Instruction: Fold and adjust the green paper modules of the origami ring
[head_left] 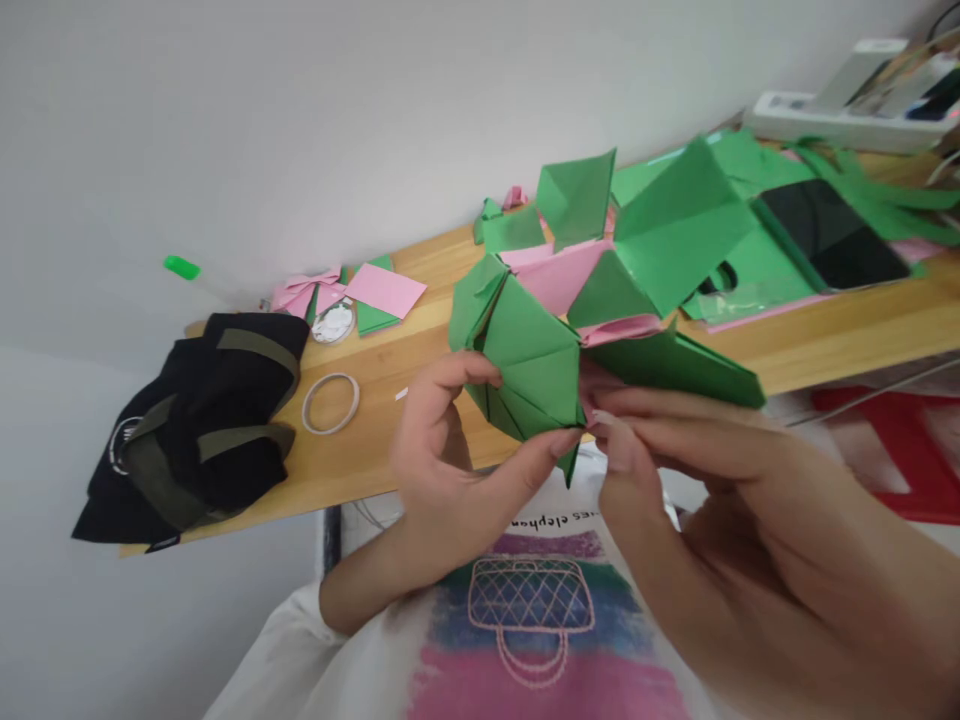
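A folded green and pink paper piece is held up over the table's front edge, with several large green flaps fanning to its upper right. My left hand grips its rounded green end, fingers on the left side and thumb along the lower edge. At the lower right corner of that end, my right hand pinches a pink part between thumb and fingers. The two thumbs are close together. Part of the pink paper is hidden behind the right fingers.
The wooden table carries a black bag, a roll of white tape, pink paper on green sheets, and a phone on green paper. A power strip lies at the back right. A red object shows lower right.
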